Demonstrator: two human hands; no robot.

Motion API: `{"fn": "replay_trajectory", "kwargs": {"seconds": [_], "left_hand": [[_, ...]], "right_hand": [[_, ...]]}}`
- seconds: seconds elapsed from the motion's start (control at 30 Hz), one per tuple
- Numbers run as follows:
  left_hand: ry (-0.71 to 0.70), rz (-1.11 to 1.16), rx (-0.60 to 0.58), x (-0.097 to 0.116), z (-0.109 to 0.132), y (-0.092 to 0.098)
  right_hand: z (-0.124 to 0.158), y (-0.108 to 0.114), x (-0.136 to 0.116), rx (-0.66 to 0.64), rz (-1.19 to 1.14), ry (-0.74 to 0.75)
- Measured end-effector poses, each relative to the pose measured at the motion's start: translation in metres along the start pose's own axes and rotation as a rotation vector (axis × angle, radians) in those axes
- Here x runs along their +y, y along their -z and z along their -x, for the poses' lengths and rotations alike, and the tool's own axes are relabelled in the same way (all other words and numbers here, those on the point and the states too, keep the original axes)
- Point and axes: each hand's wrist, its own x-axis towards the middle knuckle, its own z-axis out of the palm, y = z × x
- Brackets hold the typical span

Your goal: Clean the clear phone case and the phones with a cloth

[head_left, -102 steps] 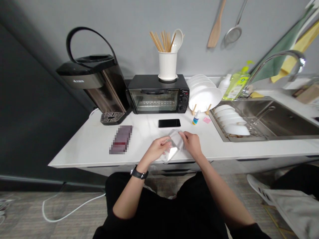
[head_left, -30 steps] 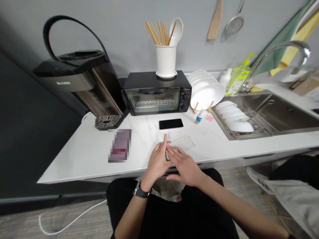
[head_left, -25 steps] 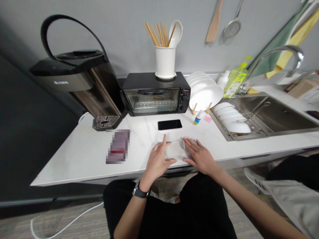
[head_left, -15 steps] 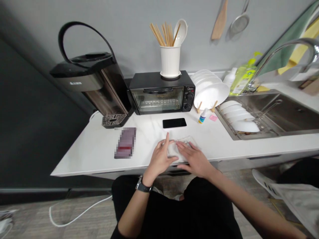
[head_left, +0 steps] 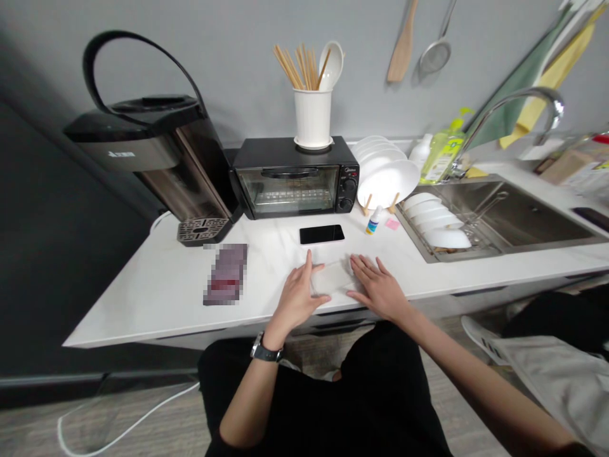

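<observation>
A clear plastic case lies flat on the white counter near its front edge. My left hand, with a watch on the wrist, brackets the case's left end between thumb and fingers. My right hand rests flat on the case's right end with its fingers spread. A black phone lies face up just behind the case, touched by neither hand.
Behind stand a toaster oven with a utensil cup, a water dispenser and racked plates. A small dropper bottle, a blurred flat item and a sink with bowls. Another person's shoe is lower right.
The case, first held up and tilted between both hands, now lies flat on the counter. My right hand slid back and forth over it and now rests on its right end.
</observation>
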Motion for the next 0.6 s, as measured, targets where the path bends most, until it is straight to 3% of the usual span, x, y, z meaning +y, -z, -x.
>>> {"fn": "replay_trajectory", "kwargs": {"seconds": [0.07, 0.2, 0.3, 0.37, 0.43, 0.53, 0.6], "left_hand": [[-0.002, -0.009, -0.008, -0.003, -0.001, -0.002], [0.028, 0.003, -0.026, -0.008, 0.004, 0.002], [0.03, 0.001, -0.05, -0.005, 0.008, 0.008], [0.023, 0.007, -0.056, -0.002, 0.008, 0.009], [0.001, 0.02, -0.05, -0.001, 0.006, 0.008], [-0.038, 0.036, -0.03, -0.004, 0.006, 0.006], [-0.044, 0.057, -0.029, -0.007, 0.009, 0.007]], "right_hand": [[-0.009, -0.008, -0.013, 0.028, 0.01, -0.038], [-0.018, -0.023, -0.056, 0.004, -0.126, 0.161], [-0.007, -0.014, -0.036, -0.032, -0.149, 0.195], [-0.001, -0.005, -0.011, -0.022, -0.086, 0.103], [-0.002, -0.002, -0.001, 0.011, -0.029, 0.003], [-0.014, -0.013, -0.031, 0.039, -0.059, -0.001], [-0.02, -0.021, -0.057, 0.022, -0.14, 0.097]]}}
